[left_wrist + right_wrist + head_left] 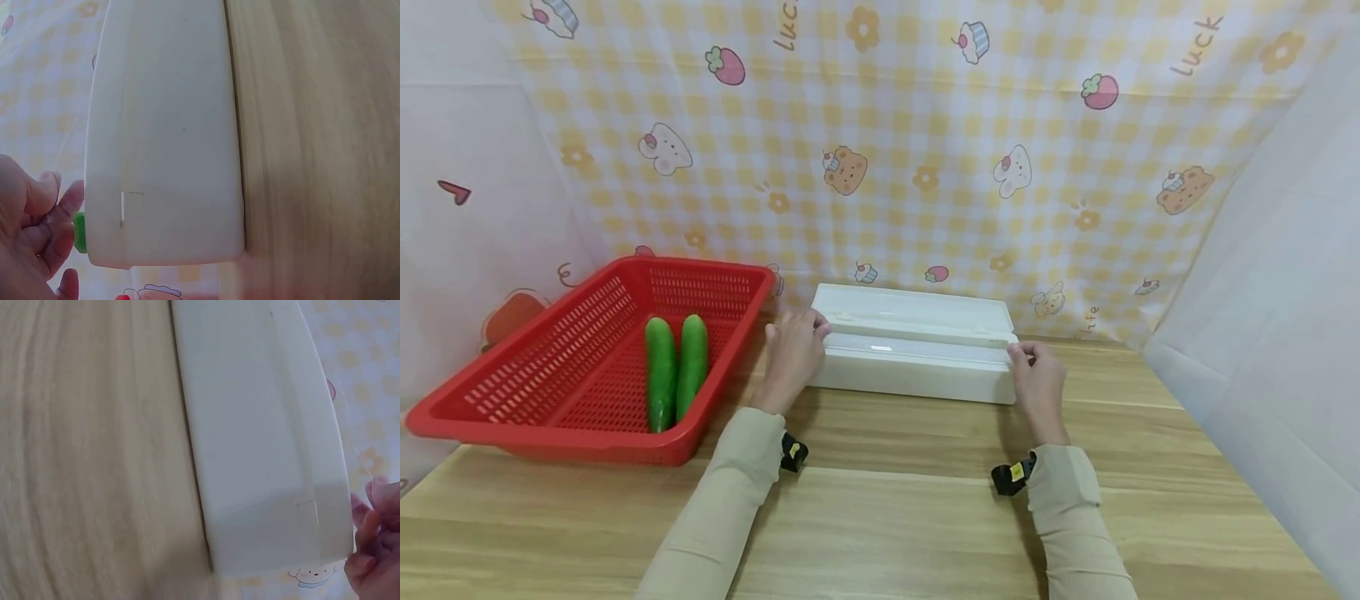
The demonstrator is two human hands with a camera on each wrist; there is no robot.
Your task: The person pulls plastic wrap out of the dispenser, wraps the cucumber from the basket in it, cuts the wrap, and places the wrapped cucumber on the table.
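A long white cling film dispenser box [917, 375] stands on the table with its lid [917, 308] raised at the back. Inside it lies shiny clear cling film [917, 350]. My left hand [795, 350] is at the box's left end, thumb and fingers pinching the film's edge. At the right end my right hand [1040, 379] pinches the other side, where the right wrist view shows a thin clear edge running from the fingertips. A small green piece [80, 232] sticks out of the box beside the left fingers. The film itself is hard to see.
To the left a red plastic basket [745, 350] holds two green cucumbers [661, 371] [692, 358]. The wooden table [887, 517] reaches toward me. Behind the box hangs a yellow checked cloth [917, 217] with cartoon prints.
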